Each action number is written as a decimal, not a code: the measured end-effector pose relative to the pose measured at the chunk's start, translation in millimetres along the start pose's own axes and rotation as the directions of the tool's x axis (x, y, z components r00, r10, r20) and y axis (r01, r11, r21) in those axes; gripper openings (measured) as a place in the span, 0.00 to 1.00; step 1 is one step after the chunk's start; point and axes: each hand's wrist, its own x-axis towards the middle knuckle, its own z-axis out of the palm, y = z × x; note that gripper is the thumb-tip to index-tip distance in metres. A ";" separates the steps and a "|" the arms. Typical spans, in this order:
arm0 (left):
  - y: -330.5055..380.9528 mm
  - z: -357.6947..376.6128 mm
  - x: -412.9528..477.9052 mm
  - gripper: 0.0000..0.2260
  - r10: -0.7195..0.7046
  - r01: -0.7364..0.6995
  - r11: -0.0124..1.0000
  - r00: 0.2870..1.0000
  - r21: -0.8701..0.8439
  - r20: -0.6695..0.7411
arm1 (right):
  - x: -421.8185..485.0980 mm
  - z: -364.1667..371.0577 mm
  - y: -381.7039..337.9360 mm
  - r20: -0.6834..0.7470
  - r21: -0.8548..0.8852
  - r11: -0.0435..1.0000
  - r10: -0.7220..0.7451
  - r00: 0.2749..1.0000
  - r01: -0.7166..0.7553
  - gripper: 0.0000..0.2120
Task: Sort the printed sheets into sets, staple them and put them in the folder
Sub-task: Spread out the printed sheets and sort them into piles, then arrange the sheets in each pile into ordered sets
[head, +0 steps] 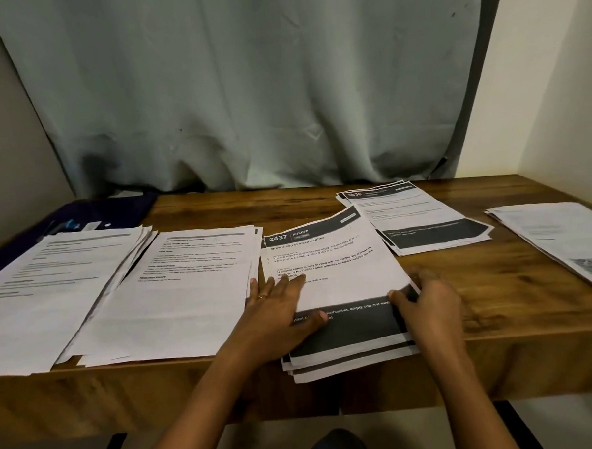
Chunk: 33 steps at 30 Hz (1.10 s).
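Observation:
A pile of printed sheets headed "2437 KITCHEN" (338, 266) lies at the table's front middle, its lower edge hanging over the front edge. My left hand (278, 311) lies flat on the pile's left side with straight fingers. My right hand (425, 303) holds the pile's right edge, thumb on top of the top sheet and fingers curled round the side. Two white text piles lie to the left: the far-left pile (51, 292) and the middle-left pile (174, 292). A pile headed "3638" (421, 217) lies behind on the right. A dark blue folder (91, 214) sits at the back left.
Another pile of sheets with small pictures (559, 241) lies at the right end of the wooden table (496, 282). A small blue and white object (71, 225) rests on the folder. A grey curtain (246, 89) hangs behind the table. Walls close in on both sides.

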 end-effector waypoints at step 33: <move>-15.3 -18.2 22.9 0.61 -0.016 0.005 0.998 0.985 0.065 0.170 | 35.8 -45.6 -19.9 0.609 -0.020 0.985 -0.123 0.784 0.171 0.21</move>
